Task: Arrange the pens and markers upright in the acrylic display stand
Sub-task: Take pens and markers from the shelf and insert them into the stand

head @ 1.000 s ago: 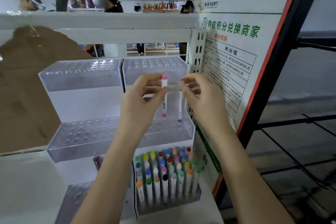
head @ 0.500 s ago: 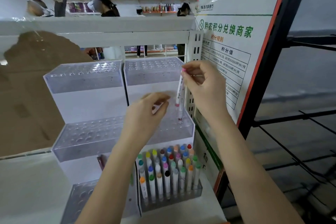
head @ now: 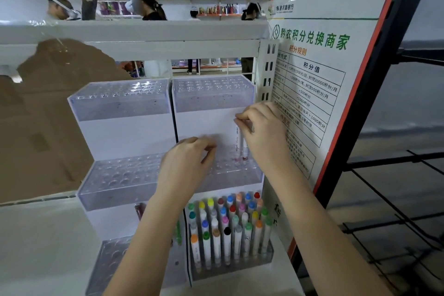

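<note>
The right hand [head: 260,133] pinches the top of a white pen [head: 237,144] between thumb and fingertips and holds it upright over the middle tier [head: 230,175] of the right-hand stand [head: 213,94]. Its lower tip sits at a hole near the tier's right end, just beside a second pen [head: 243,149] that stands there already; the two are so close that where they touch cannot be told. A second ago the left hand [head: 186,166] held a pink-capped pen upright in front of this tier; half a second ago that hand had dropped and the right hand was lifting a pen with its top tilted towards the poster. Now the pen is nearly vertical and lower, so it looks to be going into its hole.

The left hand has sunk to the tier's left part, fingers curled, knuckles to the camera. Whether it holds anything cannot be told; the pink-capped pen is not visible in it.

The bottom tier [head: 230,264] of this stand is packed with upright markers [head: 225,228] with coloured caps. The top tier and most of the middle one show open holes, as do all tiers of the left stand [head: 117,101].

By this reading, one tier is done and the middle tier is just begun at its right end. The pen probably needs only a straight push down and then release, with care not to knock its neighbour.
</note>
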The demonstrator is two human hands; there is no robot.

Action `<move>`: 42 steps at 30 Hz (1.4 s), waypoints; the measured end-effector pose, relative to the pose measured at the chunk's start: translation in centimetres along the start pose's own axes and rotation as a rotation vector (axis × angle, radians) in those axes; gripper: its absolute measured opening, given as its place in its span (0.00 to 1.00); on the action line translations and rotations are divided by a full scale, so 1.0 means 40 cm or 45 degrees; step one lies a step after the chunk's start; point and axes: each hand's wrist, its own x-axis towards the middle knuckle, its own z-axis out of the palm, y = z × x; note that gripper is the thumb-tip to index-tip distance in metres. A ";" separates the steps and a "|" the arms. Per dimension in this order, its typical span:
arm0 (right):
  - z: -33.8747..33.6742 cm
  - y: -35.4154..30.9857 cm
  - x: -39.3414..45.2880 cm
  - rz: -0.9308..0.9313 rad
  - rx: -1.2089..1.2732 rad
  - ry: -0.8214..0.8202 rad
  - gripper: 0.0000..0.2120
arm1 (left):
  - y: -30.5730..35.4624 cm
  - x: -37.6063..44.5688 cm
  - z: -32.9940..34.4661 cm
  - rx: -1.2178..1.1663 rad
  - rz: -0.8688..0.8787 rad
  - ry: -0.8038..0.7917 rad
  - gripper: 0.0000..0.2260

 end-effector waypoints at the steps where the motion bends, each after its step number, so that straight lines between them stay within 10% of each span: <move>1: 0.001 -0.001 0.000 -0.033 -0.023 0.010 0.04 | -0.001 0.000 0.001 0.011 0.006 0.007 0.07; 14: -0.013 -0.053 0.024 -0.022 -0.058 -0.061 0.03 | -0.017 0.005 -0.030 0.171 -0.027 0.009 0.10; 23: 0.098 -0.371 -0.040 -0.255 0.205 -0.298 0.05 | -0.218 -0.104 -0.271 0.550 0.028 0.135 0.12; 42: 0.561 -1.302 -0.381 -0.329 0.709 -1.249 0.10 | -0.900 -0.760 -0.793 0.828 -0.911 -0.304 0.12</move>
